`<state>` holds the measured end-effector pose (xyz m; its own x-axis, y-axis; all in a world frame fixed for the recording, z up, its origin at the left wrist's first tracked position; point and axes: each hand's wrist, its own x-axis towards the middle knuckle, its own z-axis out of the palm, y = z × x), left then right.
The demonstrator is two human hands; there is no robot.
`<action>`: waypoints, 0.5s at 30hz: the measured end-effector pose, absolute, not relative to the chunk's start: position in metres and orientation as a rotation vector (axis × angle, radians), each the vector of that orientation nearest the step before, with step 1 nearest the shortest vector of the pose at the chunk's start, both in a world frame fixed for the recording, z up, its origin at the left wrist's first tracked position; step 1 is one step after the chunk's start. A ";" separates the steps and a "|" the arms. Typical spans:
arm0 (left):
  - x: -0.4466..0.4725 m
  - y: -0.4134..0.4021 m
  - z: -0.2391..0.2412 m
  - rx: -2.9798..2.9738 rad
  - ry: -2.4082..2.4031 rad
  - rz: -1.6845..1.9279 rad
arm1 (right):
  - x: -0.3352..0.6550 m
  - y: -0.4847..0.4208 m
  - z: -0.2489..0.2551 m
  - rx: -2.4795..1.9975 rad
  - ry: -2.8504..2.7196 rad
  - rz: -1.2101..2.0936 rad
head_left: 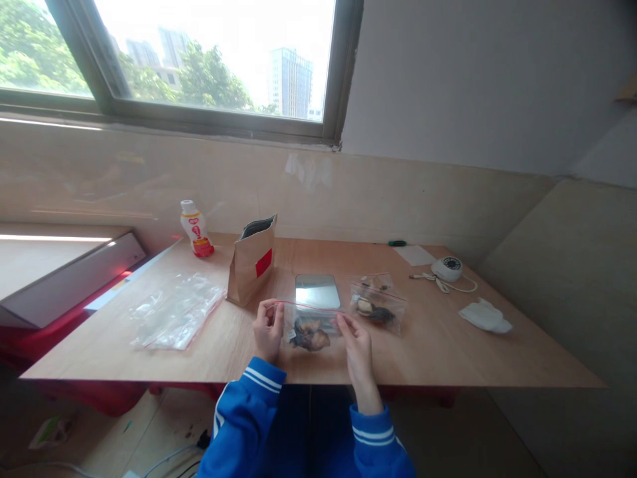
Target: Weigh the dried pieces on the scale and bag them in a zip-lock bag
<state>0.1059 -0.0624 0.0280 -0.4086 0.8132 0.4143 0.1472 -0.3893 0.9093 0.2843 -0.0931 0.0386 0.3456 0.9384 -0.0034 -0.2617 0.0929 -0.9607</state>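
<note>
My left hand (269, 328) and my right hand (355, 345) hold a clear zip bag (311, 325) by the two ends of its red seal strip, just above the wooden table (448, 358). Dark dried pieces sit in the bottom of the bag. Directly behind it lies a small flat scale (317, 291) with a shiny metal top. To its right lies a second filled zip bag (377, 304) with dark and pale pieces. A brown paper pouch (251, 260) with a red label stands open to the left of the scale.
A pile of clear zip bags (174, 311) lies on the left of the table. A small white bottle (196, 229) stands at the back left. At the right are a white round device with a cord (448, 269), a paper sheet (415, 255) and a crumpled tissue (485, 316).
</note>
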 end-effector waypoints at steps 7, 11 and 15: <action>0.104 -0.060 0.022 1.324 1.334 1.804 | 0.284 -0.095 0.046 -1.122 -0.752 1.006; 0.105 -0.061 0.024 1.320 1.343 1.784 | 0.281 -0.096 0.047 -1.122 -0.727 0.949; 0.106 -0.063 0.027 1.302 1.321 1.774 | 0.279 -0.097 0.048 -1.131 -0.721 0.916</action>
